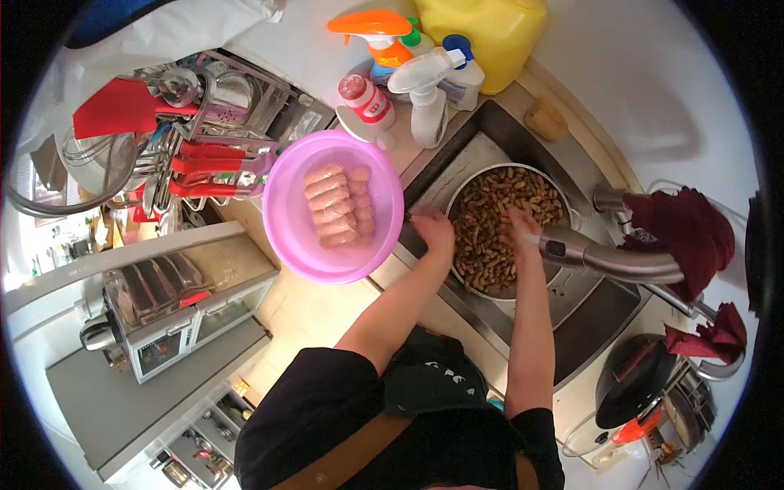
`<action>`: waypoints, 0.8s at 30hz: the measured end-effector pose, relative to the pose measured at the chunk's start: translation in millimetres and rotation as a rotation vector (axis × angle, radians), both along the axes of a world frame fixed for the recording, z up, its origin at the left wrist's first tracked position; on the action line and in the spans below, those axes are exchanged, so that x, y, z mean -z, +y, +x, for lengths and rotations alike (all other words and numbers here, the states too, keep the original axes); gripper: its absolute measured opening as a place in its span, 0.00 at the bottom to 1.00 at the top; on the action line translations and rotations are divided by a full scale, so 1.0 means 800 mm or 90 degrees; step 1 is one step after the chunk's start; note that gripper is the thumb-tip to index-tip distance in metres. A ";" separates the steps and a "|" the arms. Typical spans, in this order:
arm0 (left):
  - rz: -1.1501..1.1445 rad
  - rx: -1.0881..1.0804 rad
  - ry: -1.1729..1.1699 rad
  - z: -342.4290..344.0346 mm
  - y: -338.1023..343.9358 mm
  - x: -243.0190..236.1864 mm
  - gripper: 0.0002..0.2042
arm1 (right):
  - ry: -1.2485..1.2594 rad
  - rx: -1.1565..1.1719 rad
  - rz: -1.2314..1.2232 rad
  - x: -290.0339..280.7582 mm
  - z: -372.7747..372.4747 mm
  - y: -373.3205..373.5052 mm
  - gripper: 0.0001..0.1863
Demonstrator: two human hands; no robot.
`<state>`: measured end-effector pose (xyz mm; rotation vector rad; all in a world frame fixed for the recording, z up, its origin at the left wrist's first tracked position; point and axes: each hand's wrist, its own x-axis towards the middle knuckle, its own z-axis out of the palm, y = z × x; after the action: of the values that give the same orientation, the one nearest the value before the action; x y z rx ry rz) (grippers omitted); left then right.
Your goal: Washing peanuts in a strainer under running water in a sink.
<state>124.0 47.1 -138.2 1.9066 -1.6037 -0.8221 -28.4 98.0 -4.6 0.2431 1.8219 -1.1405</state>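
A round metal pot (504, 166) stands in the sink, filled with brown lumpy pieces that look like unshelled peanuts (482, 237). My left hand (433, 229) is at the pot's left side, its fingers curled at the rim. Among the peanuts on the right side is my right hand (523, 231), palm partly showing and fingertips hard to make out. Just beside its wrist is the spout of a metal faucet (563, 247), with what looks like water at its mouth.
Left of the dark sink (457, 131), a pink basin (282, 245) holds several pale sausage-like rolls (331, 204). Behind stand spray bottles (426, 106), a red-labelled jar (366, 100) and a yellow jug (490, 33). A black wok (629, 376) lies at the right.
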 end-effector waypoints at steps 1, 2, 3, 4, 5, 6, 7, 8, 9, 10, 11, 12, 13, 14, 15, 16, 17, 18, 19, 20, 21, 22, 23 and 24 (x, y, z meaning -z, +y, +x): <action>-0.027 -0.011 -0.346 0.035 -0.036 0.071 0.12 | 0.018 -0.041 -0.002 -0.016 0.025 -0.041 0.19; -0.029 -0.053 -0.702 0.116 -0.132 0.117 0.12 | 0.001 -0.107 -0.059 -0.042 0.063 -0.080 0.19; -0.009 -0.025 -0.692 0.095 -0.116 0.122 0.12 | 0.095 -0.132 -0.057 -0.023 0.060 -0.055 0.21; 0.238 0.219 -0.684 0.039 -0.084 0.107 0.14 | 0.199 -0.130 -0.020 -0.002 0.034 -0.002 0.24; 0.464 0.431 -0.666 0.006 -0.075 0.089 0.16 | 0.216 -0.107 0.012 0.019 0.021 0.041 0.24; 0.456 0.435 -0.651 -0.004 -0.081 0.084 0.16 | 0.194 -0.027 -0.112 0.042 0.021 0.067 0.25; 0.451 -0.064 -0.360 0.003 -0.095 0.083 0.16 | 0.154 0.038 -0.250 0.053 0.023 0.073 0.25; 0.385 -0.535 -0.035 0.020 -0.111 0.083 0.16 | 0.147 0.023 -0.265 0.036 0.028 0.059 0.25; 0.380 -0.546 -0.033 0.037 -0.118 0.080 0.16 | 0.088 -0.045 -0.120 0.003 0.038 0.047 0.24; 0.440 -0.486 -0.020 0.041 -0.116 0.072 0.16 | 0.039 -0.100 0.034 -0.019 0.043 0.047 0.24; 0.500 -0.416 -0.005 0.034 -0.113 0.059 0.16 | 0.049 -0.089 0.039 -0.020 0.043 0.060 0.24; 0.557 -0.344 0.010 0.025 -0.114 0.045 0.17 | 0.047 -0.042 0.024 -0.017 0.044 0.076 0.21; 0.565 -0.326 0.010 0.011 -0.112 0.028 0.17 | 0.044 0.009 0.012 -0.013 0.043 0.090 0.19; 0.642 0.163 -0.379 0.001 -0.112 0.008 0.16 | 0.081 -0.020 -0.002 -0.025 0.044 0.091 0.16; 0.610 0.679 -0.745 -0.007 -0.114 -0.005 0.16 | 0.086 -0.010 0.003 -0.022 0.041 0.101 0.16; 0.604 0.674 -0.746 -0.001 -0.123 0.004 0.16 | 0.070 -0.016 0.023 -0.021 0.042 0.103 0.16; 0.624 0.713 -0.773 0.004 -0.132 0.021 0.15 | 0.054 -0.021 0.046 -0.019 0.042 0.105 0.16; 0.653 0.730 -0.798 0.029 -0.145 0.042 0.15 | 0.044 -0.017 0.026 -0.027 0.048 0.092 0.16; 0.682 0.751 -0.821 0.054 -0.154 0.060 0.15 | 0.038 -0.030 0.015 -0.011 0.053 0.091 0.16; 0.499 0.750 -0.839 0.083 -0.150 0.074 0.14 | 0.086 -0.064 0.044 0.026 0.054 0.097 0.15; 0.502 0.779 -0.836 0.059 -0.134 0.063 0.14 | 0.138 -0.071 0.106 0.054 0.052 0.122 0.14; 0.439 0.571 -0.757 0.003 -0.110 0.034 0.14 | 0.140 -0.033 0.147 0.059 0.043 0.151 0.14; 0.375 0.334 -0.669 -0.024 -0.102 0.008 0.14 | 0.174 -0.037 0.182 0.056 0.037 0.153 0.15; 0.206 0.253 -0.728 0.019 -0.119 0.024 0.14 | 0.201 -0.094 0.167 0.043 0.046 0.118 0.16</action>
<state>139.1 -48.3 -157.3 2.5310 -2.6867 -0.0257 8.5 192.2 -39.2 0.0788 2.2316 -0.8720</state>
